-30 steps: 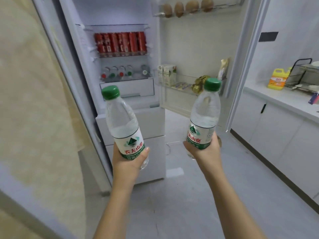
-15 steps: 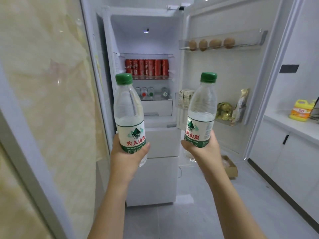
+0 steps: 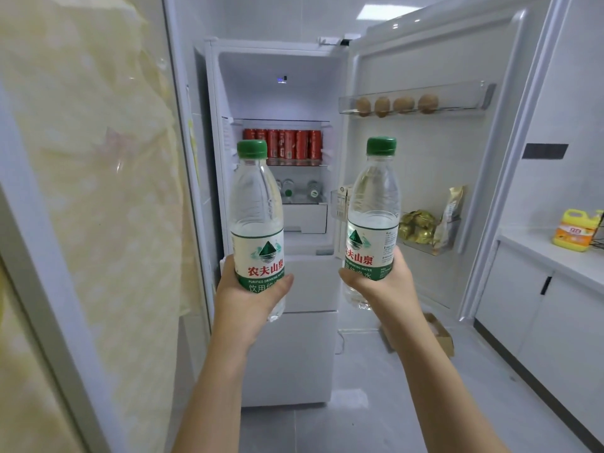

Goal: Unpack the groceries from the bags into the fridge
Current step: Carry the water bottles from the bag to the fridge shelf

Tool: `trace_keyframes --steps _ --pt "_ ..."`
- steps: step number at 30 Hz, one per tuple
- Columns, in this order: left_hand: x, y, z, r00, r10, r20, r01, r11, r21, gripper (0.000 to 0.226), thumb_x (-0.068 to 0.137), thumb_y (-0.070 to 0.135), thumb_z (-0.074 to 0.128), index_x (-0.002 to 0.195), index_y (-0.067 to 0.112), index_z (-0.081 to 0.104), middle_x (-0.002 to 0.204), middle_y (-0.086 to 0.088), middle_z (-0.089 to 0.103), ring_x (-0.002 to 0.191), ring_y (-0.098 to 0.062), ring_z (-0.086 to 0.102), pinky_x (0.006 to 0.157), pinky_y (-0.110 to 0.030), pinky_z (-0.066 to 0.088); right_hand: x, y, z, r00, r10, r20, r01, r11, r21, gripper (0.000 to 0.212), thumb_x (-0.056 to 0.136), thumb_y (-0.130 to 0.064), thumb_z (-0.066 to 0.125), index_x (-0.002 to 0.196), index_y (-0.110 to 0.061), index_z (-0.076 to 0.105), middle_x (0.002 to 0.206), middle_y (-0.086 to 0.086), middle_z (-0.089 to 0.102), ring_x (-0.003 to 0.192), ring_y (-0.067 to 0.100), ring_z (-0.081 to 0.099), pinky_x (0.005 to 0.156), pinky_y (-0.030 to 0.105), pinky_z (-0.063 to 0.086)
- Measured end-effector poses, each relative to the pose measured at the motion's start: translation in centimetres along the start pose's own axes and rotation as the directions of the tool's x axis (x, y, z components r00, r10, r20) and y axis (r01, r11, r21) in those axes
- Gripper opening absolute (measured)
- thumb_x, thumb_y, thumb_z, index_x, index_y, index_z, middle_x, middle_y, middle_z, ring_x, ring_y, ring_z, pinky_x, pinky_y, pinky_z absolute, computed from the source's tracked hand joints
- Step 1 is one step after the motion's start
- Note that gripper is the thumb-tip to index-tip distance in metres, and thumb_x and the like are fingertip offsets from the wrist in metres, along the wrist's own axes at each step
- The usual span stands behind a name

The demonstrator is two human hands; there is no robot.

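Now our left hand grips one water bottle and our right hand the other bottle, both upright before the open fridge. Beyond the hands, stored bottles lie on a shelf; we should probably lay ours flat alongside, one at a time.

Bright, even ceiling light; sharp centre, wide-angle edge bending.
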State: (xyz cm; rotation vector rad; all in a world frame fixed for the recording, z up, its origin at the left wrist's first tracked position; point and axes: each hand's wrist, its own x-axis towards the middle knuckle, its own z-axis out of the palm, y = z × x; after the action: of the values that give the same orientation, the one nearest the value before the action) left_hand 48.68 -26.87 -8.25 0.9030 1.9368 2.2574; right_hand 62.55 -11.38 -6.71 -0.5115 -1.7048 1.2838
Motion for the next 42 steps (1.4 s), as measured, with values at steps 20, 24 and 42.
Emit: trace_keyframes --steps 20,24,42 --pt "1.2 0.0 2.8 0.999 -0.036 -0.011 0.036 0.998 0.047 0.058 0.063 0.018 0.091 0.112 0.016 0.059 0.098 0.001 0.072 0.092 -0.019 0.069 0.082 -0.041 0.057 2.6 1.1 -1.4 0.997 -0.009 0.078 0.008 1.0 0.008 0.048 0.067 -0.013 0.082 0.107 -0.024 0.058 0.091 -0.007 0.071 0.081 0.008 0.068 0.063 0.022 0.052" --pt "2.9 -1.0 2.9 0.998 -0.034 -0.047 0.037 0.998 0.053 0.063 0.052 0.034 0.085 0.108 0.02 0.059 0.095 0.003 0.072 0.089 -0.018 0.07 0.082 -0.044 0.057 4.3 1.9 -0.7 0.997 -0.014 0.072 0.015 1.0 -0.001 0.047 0.068 -0.012 0.083 0.105 -0.025 0.058 0.089 -0.008 0.07 0.077 0.005 0.067 0.059 0.018 0.051" --pt "21.4 -10.3 3.4 0.998 -0.068 -0.005 0.068 0.996 0.063 0.057 0.056 0.032 0.088 0.104 0.03 0.058 0.087 0.019 0.071 0.085 -0.009 0.069 0.073 -0.035 0.057 19.5 8.5 9.7 1.0 0.022 0.001 -0.022 1.0 -0.013 0.05 0.058 -0.02 0.079 0.103 -0.023 0.058 0.09 -0.003 0.072 0.082 0.013 0.069 0.066 0.027 0.054"
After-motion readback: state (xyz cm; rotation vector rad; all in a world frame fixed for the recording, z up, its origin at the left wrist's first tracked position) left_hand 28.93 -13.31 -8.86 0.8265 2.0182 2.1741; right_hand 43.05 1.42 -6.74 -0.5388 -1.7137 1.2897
